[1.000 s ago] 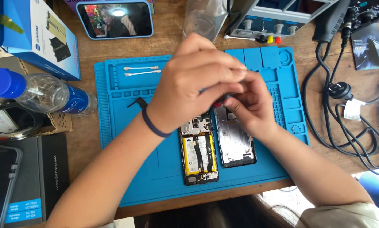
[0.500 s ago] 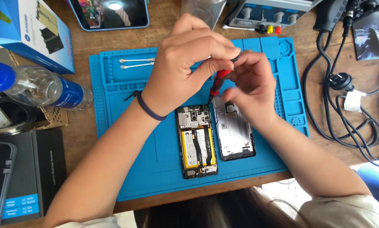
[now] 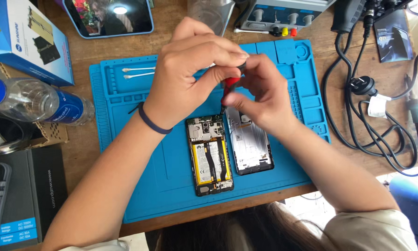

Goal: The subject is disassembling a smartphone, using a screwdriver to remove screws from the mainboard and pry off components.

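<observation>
Blue silicone work mat (image 3: 125, 153) covers a wooden desk. On it lies an opened phone (image 3: 210, 155), its back already off, yellow battery and circuit board exposed; the removed silver back frame (image 3: 249, 148) rests just beside it, on its right. Both hands meet above the phone's top edge. The left hand (image 3: 190, 69) and right hand (image 3: 260, 93) pinch a red-handled screwdriver (image 3: 230, 86), tip near the board. Battery and board remain in place.
</observation>
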